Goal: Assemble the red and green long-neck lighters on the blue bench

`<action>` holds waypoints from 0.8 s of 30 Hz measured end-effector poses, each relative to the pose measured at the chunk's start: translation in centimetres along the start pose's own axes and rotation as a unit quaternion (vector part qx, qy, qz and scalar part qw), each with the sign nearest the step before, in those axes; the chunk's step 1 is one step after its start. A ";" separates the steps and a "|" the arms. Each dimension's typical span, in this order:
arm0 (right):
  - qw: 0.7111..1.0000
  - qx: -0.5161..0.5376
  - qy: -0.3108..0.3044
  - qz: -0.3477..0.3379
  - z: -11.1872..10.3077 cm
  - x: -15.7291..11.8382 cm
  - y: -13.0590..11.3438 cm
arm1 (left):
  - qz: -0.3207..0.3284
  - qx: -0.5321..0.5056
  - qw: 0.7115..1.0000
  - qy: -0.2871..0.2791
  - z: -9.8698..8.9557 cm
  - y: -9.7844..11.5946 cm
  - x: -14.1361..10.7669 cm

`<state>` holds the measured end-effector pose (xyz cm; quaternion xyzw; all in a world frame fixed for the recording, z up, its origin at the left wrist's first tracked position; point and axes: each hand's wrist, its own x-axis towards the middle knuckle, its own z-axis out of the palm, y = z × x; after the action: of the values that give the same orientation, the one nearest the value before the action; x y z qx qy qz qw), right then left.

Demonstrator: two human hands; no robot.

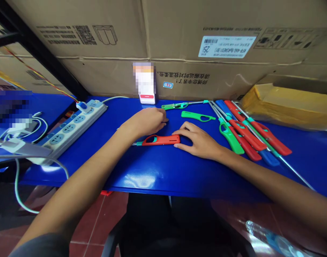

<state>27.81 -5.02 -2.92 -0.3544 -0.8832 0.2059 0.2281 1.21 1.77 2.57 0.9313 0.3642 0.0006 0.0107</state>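
Observation:
A red long-necked lighter [163, 140] lies on the blue table [142, 167], its metal tip pointing left. My right hand [198, 141] has thumb and fingers around the lighter's right end. Above the lighter, my left hand [150, 123] is closed with its fingers curled down; what it pinches, if anything, is too small to tell. Just beyond it lies an opened green lighter [175, 106] with inner parts showing. A loose green shell half [197, 116] rests in front of that. At the right sits a pile of several red, green and blue lighters [249, 134].
A lit phone [146, 85] leans on a large cardboard box [179, 46] at the back. On the left are a power strip [69, 130] and white cables [40, 125]. A taped box [292, 103] stands at the back right. A plastic bottle [273, 241] is below the table.

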 end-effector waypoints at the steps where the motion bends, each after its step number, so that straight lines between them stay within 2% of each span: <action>1: 1.000 0.000 -0.001 0.000 0.0 0.0 0.0 | -0.003 0.022 1.000 -0.008 -0.1 0.3 -0.1; 4: 1.000 -0.002 -0.001 0.000 -0.1 0.0 0.0 | 0.003 0.057 0.998 -0.017 -0.1 0.7 0.0; 11: 1.000 -0.011 -0.004 0.003 -0.1 0.0 0.0 | 0.001 0.011 0.999 0.053 1.4 -1.2 1.3; 17: 1.000 -0.008 -0.002 0.005 -0.1 0.0 0.0 | 0.013 0.012 0.998 0.060 1.9 -1.3 1.4; 24: 1.000 -0.006 -0.002 0.000 -0.1 0.0 0.2 | -0.023 -0.020 0.998 0.056 1.9 -1.7 2.1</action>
<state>27.95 -4.85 -2.89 -0.3555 -0.8848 0.2014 0.2241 1.61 4.40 0.59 0.9206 0.3857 0.0600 0.0088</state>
